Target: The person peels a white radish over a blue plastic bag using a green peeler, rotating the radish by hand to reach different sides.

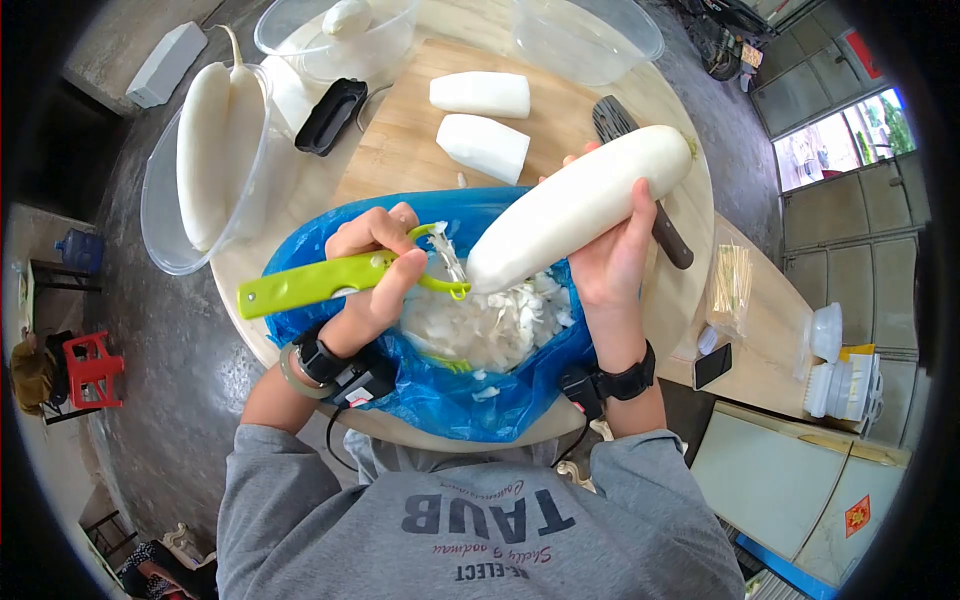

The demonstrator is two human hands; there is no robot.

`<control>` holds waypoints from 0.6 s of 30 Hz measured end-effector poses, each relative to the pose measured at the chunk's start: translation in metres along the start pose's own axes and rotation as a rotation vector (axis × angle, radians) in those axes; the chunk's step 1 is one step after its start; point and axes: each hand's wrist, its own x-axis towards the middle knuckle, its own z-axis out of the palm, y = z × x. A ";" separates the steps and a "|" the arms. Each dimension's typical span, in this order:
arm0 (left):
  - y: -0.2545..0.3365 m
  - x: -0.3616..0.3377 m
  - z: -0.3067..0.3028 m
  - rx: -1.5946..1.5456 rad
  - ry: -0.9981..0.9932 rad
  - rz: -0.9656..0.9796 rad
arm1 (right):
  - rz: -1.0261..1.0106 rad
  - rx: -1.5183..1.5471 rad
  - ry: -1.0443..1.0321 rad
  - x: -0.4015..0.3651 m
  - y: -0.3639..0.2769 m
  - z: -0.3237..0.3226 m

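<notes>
While my left hand [372, 275] grips the green peeler [320, 282], my right hand [612, 255] is clamped around the long white radish [575, 205], tilted above the blue bag [450, 400]. The peeler's blade touches the radish's lower end, and peelings [490, 325] lie heaped in the bag.

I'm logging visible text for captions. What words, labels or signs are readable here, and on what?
"TAUB": grey sweatshirt, upside down.
"RE-ELECT": same sweatshirt, smaller.
Script lines on it: blurred, unreadable.
Red sign on the cabinet: too small.
</notes>
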 end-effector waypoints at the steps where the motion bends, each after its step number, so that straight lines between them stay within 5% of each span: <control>1: -0.001 0.000 0.002 -0.028 -0.004 0.016 | -0.008 -0.006 -0.003 0.000 0.002 0.000; 11: 0.003 0.002 -0.004 0.075 -0.180 -0.048 | 0.041 -0.010 -0.034 -0.008 0.014 0.007; 18: 0.006 0.001 0.007 -0.066 -0.060 -0.018 | -0.064 -0.099 -0.009 -0.003 0.006 0.002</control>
